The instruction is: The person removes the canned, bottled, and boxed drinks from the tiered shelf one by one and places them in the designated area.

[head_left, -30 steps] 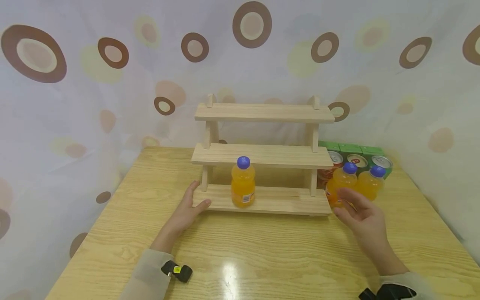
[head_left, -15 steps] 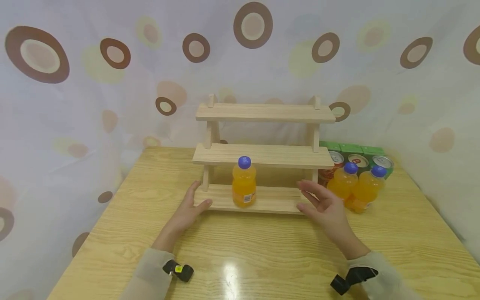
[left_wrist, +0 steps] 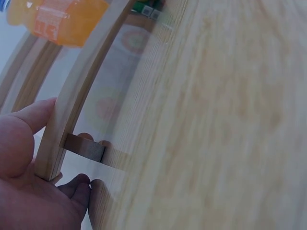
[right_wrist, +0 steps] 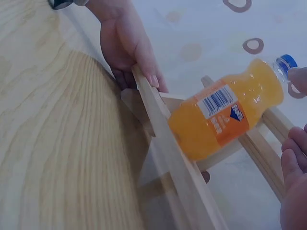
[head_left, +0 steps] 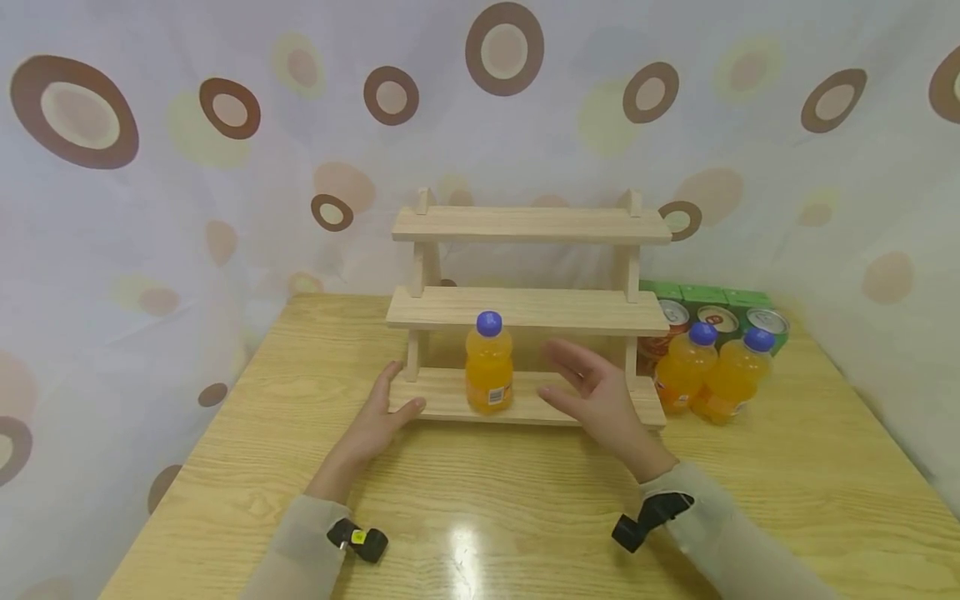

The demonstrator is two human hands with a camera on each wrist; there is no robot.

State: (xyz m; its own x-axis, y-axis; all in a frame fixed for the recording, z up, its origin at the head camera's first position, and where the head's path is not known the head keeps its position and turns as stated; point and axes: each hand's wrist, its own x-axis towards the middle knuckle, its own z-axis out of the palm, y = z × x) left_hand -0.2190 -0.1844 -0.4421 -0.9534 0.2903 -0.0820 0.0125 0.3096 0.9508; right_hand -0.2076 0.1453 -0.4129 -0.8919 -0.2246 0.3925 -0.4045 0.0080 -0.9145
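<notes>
A wooden three-tier shelf (head_left: 525,310) stands on the table, and on its lowest board is an upright bottle of orange drink (head_left: 489,371) with a blue cap. My left hand (head_left: 375,421) grips the left end of that lowest board; in the left wrist view its thumb (left_wrist: 41,115) lies on one side of the board and fingers reach round the other. My right hand (head_left: 600,400) is in front of the lowest board, right of the bottle, with its fingers apart and nothing held. In the right wrist view the bottle's label (right_wrist: 220,112) shows a barcode.
Two more orange drink bottles (head_left: 684,371) stand close together on the table right of the shelf. Behind them are several drink cans (head_left: 767,323) and green boxes (head_left: 703,293). A patterned curtain (head_left: 555,150) hangs behind the table (head_left: 420,500).
My right hand has moved left, from the two bottles at the right to beside the bottle on the lowest board. The left hand has stayed at the shelf's end.
</notes>
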